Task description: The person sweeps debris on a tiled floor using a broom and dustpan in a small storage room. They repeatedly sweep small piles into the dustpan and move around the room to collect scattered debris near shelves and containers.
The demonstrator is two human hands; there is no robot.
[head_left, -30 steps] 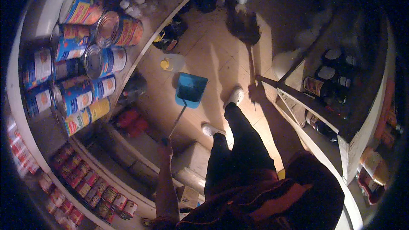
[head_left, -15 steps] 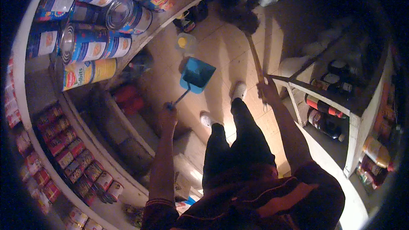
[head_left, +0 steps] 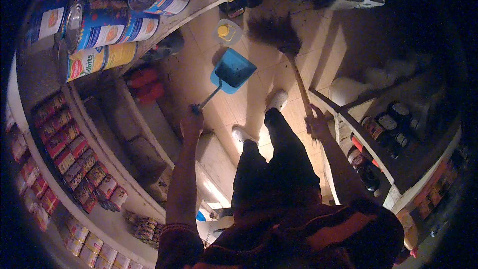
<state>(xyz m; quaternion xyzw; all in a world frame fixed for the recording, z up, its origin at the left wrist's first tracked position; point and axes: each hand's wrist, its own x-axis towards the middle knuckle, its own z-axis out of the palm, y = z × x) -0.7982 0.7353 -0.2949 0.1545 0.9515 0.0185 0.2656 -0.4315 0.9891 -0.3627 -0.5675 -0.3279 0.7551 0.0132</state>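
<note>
My left hand (head_left: 191, 124) is closed around the end of a long-handled blue dustpan (head_left: 235, 71), which rests on the floor ahead with dark bits in its pan. My right hand (head_left: 316, 122) is wrapped round the wooden handle of a broom (head_left: 299, 78). The broom's dark, bushy bristles touch the floor beyond and to the right of the dustpan, apart from it. A translucent jug with a yellow cap (head_left: 224, 31) stands on the floor just past the dustpan.
Shelves on the left hold large blue cans (head_left: 102, 24), yellow cans (head_left: 85, 65) and rows of small cans (head_left: 74, 157). To the right, a wooden shelf frame (head_left: 366, 142) holds dark bottles. Red packs (head_left: 144, 85) sit low on the left. My light shoes (head_left: 277, 99) are on the tiled floor.
The broom's bristles have come nearer to me and leftward, closer to the dustpan. The whole view has shifted a little; both hands keep their grips.
</note>
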